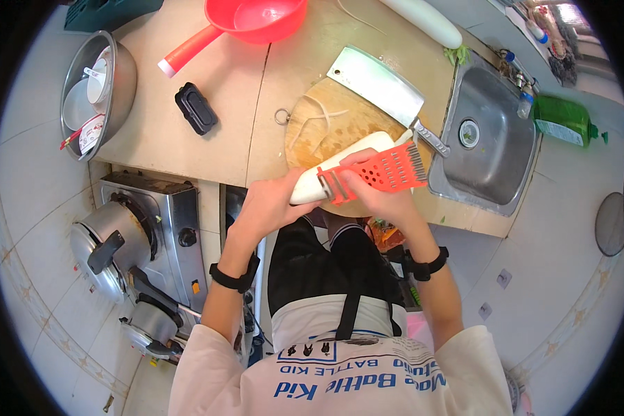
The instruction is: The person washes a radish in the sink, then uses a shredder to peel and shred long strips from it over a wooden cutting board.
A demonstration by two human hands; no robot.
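Above the near edge of the worktop (236, 145), the head view shows me both hands busy. I see the left hand (274, 201) wrapped around the near end of a peeled-looking white radish (334, 161), which slants up to the right over the near part of a round wooden cutting board (340, 135). I find the right hand (381, 201) gripping an orange-red plastic grater (392, 168), its metal-bladed end lying across the radish; from my distance I cannot tell whether the blade touches it. Pale strips (324, 113) lie on the board's left half, and a cleaver (378, 83) rests along its far right side, handle pointing toward the steel sink (496, 111) at the worktop's right end.

Toward the far edge I make out a whole radish (426, 21) near the sink's far-left corner, and left of it a red plastic scoop (256, 17). A black container (196, 109) lies left of the board. At the worktop's left end stands a steel basin (125, 90) with bowls inside; below that corner, a pressure cooker (125, 232) sits on a gas stove (177, 222).
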